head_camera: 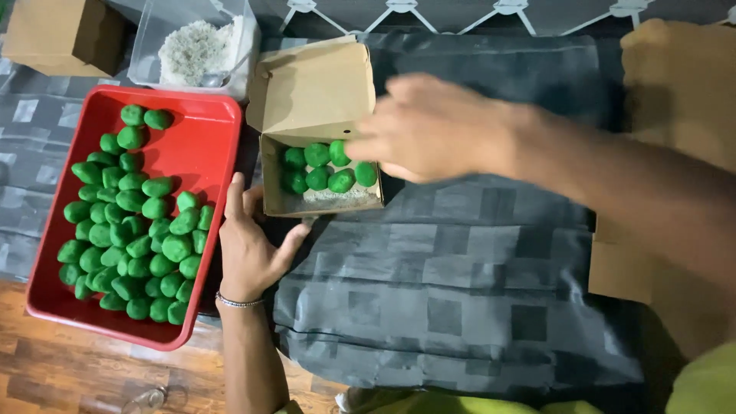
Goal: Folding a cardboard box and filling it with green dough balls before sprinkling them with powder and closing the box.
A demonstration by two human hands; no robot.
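A small open cardboard box [285, 203] sits on a grey checked cloth, with several green balls [317, 156] inside on a layer of white flakes. My left hand [250, 244] steadies the box at its near left corner, fingers spread against the wall. My right hand [429, 126], blurred by motion, reaches over the right side of the box with its fingertips at the green balls; I cannot tell whether it holds one. A red tray [207, 138] at the left holds many more green balls [134, 222].
A clear plastic tub [153, 46] of white flakes with a spoon stands behind the tray. Brown cardboard pieces [675, 84] lie at the right edge, another box [61, 34] at top left. The grey cloth [460, 284] covers the middle; wooden floor [69, 368] shows at bottom left.
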